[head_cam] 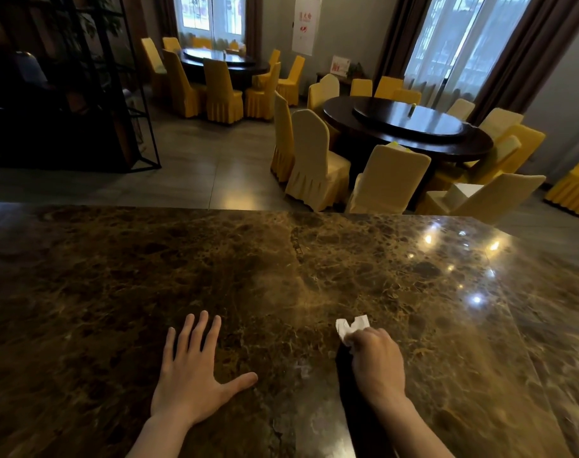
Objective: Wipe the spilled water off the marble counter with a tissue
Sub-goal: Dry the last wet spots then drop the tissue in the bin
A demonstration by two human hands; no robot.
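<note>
**Wiping under way, little water showing**

Your forearms are reaching out from the bottom edge over the marble table (281, 259). Your left hand (192, 375) is lying flat and open on the stone, fingers spread, holding nothing. Your right hand (377, 361) is closing its grip around the tissue (351, 325), which is bunched, with white ends sticking out beyond the knuckles and resting on or just above the surface. Between your hands a small pale patch (303, 370) is glinting; it may be remaining water or only a reflection. You are probably mid-wipe, with that spot left to cover.
</note>
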